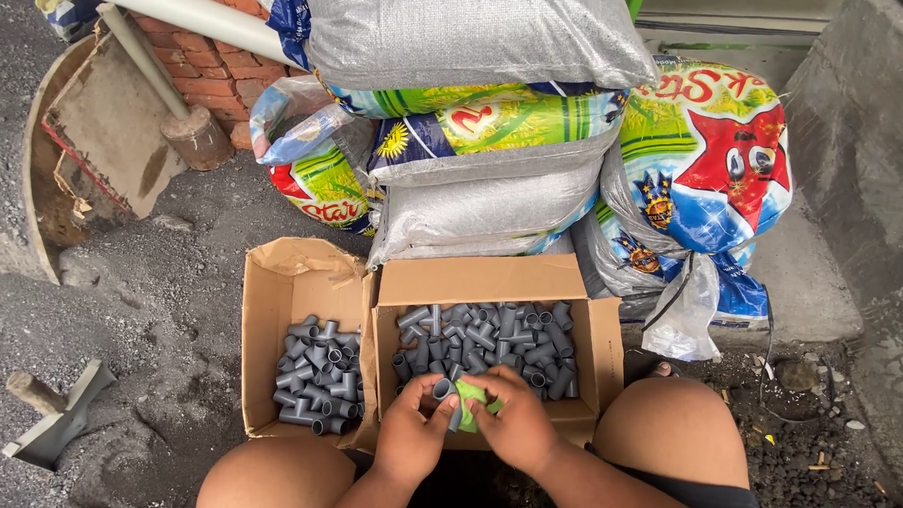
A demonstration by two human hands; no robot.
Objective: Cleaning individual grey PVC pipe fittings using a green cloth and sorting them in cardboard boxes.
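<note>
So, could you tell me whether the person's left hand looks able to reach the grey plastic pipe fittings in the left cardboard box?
Probably yes: the left cardboard box is open, nothing covers its grey plastic pipe fittings, and the left hand is close beside it.

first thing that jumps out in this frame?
Both hands meet at bottom centre: the left hand holds a grey pipe fitting, the right hand a green piece. Just above, two open cardboard boxes hold heaps of grey fittings, backed by stacked bright printed sacks.
</note>
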